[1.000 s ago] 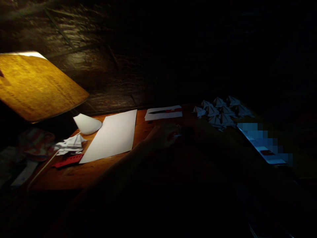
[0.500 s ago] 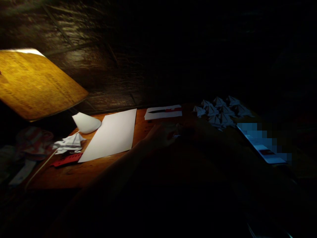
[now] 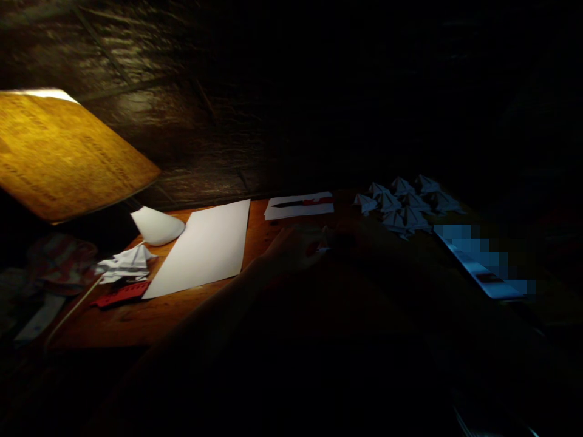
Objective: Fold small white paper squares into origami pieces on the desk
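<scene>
Left hand (image 3: pixel 294 247): curled in deep shadow over the wooden table (image 3: pixel 132 321), its fingertips at a small pale piece (image 3: pixel 323 248); the gloom makes it impossible to tell whether they pinch it.
Right hand (image 3: pixel 362 240): a dim shape just beyond the pale piece; its finger position cannot be told.
Pale piece: near the middle of the scene, between the two hands.
Knife (image 3: pixel 303 202): dark-bladed and red-handled, lying flat on a small stack of white paper (image 3: pixel 298 212) beyond the left hand.
Large white sheet (image 3: pixel 203 246): flat in the light, left of the stack.
Folded papers (image 3: pixel 412 203): peaked shapes clustered at the table's far right.
Screen (image 3: pixel 483 270): glowing blue, nearer than the cluster.
Table's left end: a striped folded paper (image 3: pixel 127 264) beside a red strip (image 3: pixel 121 294), below a yellow-lit panel (image 3: pixel 68 152).
</scene>
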### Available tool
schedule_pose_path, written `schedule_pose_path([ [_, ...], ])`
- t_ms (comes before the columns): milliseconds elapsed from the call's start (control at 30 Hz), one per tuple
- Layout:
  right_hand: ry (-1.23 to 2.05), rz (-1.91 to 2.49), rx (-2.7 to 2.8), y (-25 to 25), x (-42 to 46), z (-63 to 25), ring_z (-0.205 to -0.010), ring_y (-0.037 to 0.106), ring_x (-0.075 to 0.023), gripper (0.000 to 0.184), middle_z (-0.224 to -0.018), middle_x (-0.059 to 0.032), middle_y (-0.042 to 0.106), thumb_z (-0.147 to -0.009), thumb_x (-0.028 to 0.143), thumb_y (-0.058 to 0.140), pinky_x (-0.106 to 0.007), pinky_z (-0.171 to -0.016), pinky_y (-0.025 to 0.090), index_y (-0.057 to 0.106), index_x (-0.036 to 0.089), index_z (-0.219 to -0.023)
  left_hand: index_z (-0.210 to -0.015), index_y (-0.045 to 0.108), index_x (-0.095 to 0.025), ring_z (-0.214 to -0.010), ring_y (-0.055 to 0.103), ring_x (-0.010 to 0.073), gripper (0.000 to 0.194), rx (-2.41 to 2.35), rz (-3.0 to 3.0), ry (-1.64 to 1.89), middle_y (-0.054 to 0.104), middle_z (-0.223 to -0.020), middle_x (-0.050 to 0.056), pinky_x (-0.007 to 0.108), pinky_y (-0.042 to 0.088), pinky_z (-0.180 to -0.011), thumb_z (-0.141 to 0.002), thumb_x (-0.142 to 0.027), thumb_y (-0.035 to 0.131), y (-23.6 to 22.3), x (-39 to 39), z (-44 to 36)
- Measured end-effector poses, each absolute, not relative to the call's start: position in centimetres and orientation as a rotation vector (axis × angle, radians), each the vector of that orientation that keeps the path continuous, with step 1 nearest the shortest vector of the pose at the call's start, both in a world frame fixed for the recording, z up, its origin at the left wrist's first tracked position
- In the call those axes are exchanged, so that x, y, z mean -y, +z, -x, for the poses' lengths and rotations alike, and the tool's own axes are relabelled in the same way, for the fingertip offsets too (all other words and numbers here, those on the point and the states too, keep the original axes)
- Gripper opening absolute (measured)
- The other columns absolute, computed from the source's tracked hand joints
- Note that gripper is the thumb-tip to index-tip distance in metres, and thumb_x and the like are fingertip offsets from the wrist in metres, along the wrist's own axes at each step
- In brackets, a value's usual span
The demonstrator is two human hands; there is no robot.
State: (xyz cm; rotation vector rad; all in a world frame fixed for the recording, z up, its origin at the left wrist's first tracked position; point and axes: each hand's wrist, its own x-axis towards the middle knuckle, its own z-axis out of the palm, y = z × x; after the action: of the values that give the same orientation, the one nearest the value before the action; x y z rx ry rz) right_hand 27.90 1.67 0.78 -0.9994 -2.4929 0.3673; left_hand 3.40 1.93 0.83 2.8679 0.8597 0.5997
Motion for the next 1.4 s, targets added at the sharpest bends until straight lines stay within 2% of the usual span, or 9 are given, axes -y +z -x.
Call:
schedule_pose_path([
  [100, 0.384, 1.006, 2.489, 0.7, -1.7, -27.9, -0.089, 0.069, -0.0226, 0.025, -0.109, -0.0040, 0.077, -0.086, 0.030, 0.074, -0.031, -0.070, 0.043, 0.075, 0.029, -0.111, -0.099, 0.070, -0.022, -0.091, 0.068, 0.0220, 0.014, -0.875, -2.894, 0.590, 0.074, -0.098, 0.004, 0.037, 0.052, -0.080, -0.087, -0.028, 0.064, 0.9, -1.9, -3.4],
  [367, 0.455, 1.033, 2.483, 0.9, -1.7, -27.8, -0.083, 0.068, -0.0203, 0.018, -0.101, -0.0038, 0.076, -0.087, 0.033, 0.073, -0.030, -0.067, 0.043, 0.076, 0.025, -0.102, -0.096, 0.069, -0.020, -0.089, 0.067, 0.0217, 0.013, -0.892, -2.856, 0.586, 0.073, -0.096, 0.006, 0.035, 0.052, -0.077, -0.088, -0.028, 0.064, 0.8, -1.9, -3.4],
  [500, 0.451, 0.995, 2.464, 0.8, -1.8, -27.9, -0.089, 0.068, -0.0218, 0.018, -0.105, -0.0056, 0.076, -0.088, 0.032, 0.072, -0.031, -0.071, 0.045, 0.076, 0.024, -0.104, -0.098, 0.067, -0.020, -0.088, 0.067, 0.0202, 0.013, -0.913, -2.794, 0.633, 0.071, -0.096, 0.006, 0.033, 0.052, -0.075, -0.089, -0.027, 0.062, 0.7, -2.0, -3.4],
  [767, 0.431, 0.967, 2.468, 0.8, -2.1, -27.9, -0.087, 0.066, -0.0218, 0.015, -0.101, -0.0068, 0.074, -0.089, 0.030, 0.071, -0.033, -0.074, 0.046, 0.076, 0.023, -0.101, -0.101, 0.065, -0.021, -0.088, 0.066, 0.0189, 0.012, -0.843, -2.741, 0.684, 0.070, -0.099, 0.005, 0.033, 0.053, -0.076, -0.090, -0.023, 0.062, 0.3, -2.2, -3.3],
  [867, 0.432, 0.966, 2.468, 0.9, -2.2, -27.9, -0.087, 0.065, -0.0214, 0.017, -0.100, -0.0072, 0.073, -0.089, 0.031, 0.071, -0.033, -0.074, 0.046, 0.075, 0.022, -0.103, -0.100, 0.065, -0.020, -0.087, 0.066, 0.0194, 0.011, -0.869, -2.742, 0.701, 0.070, -0.097, 0.005, 0.033, 0.053, -0.075, -0.091, -0.024, 0.061, 0.4, -2.1, -3.3],
  [1000, 0.450, 0.936, 2.420, 0.9, -2.1, -27.9, -0.095, 0.065, -0.0251, 0.025, -0.110, -0.0099, 0.072, -0.087, 0.037, 0.075, -0.037, -0.078, 0.048, 0.073, 0.022, -0.107, -0.100, 0.066, -0.020, -0.088, 0.066, 0.0195, 0.011, -0.884, -2.735, 0.720, 0.070, -0.098, 0.005, 0.034, 0.053, -0.077, -0.091, -0.024, 0.061, 0.4, -2.1, -3.4],
  [1167, 0.456, 0.991, 2.341, 0.7, -2.1, -27.9, -0.095, 0.065, -0.0251, 0.034, -0.110, -0.0095, 0.071, -0.084, 0.038, 0.077, -0.036, -0.078, 0.049, 0.071, 0.021, -0.112, -0.103, 0.066, -0.020, -0.091, 0.068, 0.0179, 0.011, -0.870, -2.649, 0.926, 0.072, -0.100, 0.004, 0.033, 0.055, -0.080, -0.093, -0.021, 0.062, 0.6, -2.1, -3.5],
  [1300, 0.473, 0.989, 2.315, 0.4, -2.3, -27.7, -0.096, 0.066, -0.0238, 0.026, -0.110, -0.0089, 0.072, -0.084, 0.030, 0.076, -0.033, -0.078, 0.048, 0.073, 0.021, -0.109, -0.098, 0.068, -0.020, -0.088, 0.068, 0.0157, 0.005, -0.803, -2.557, 1.186, 0.072, -0.094, 0.003, 0.031, 0.055, -0.079, -0.094, -0.021, 0.064, 1.2, -1.7, -3.8],
  [1400, 0.498, 0.995, 2.258, 0.3, -2.4, -27.7, -0.083, 0.066, -0.0206, 0.019, -0.098, -0.0085, 0.073, -0.088, 0.033, 0.072, -0.030, -0.069, 0.046, 0.076, 0.019, -0.101, -0.093, 0.068, -0.019, -0.083, 0.069, 0.0148, 0.004, -0.787, -2.366, 1.347, 0.072, -0.089, 0.002, 0.029, 0.055, -0.076, -0.092, -0.023, 0.068, 1.4, -1.7, -4.2],
])
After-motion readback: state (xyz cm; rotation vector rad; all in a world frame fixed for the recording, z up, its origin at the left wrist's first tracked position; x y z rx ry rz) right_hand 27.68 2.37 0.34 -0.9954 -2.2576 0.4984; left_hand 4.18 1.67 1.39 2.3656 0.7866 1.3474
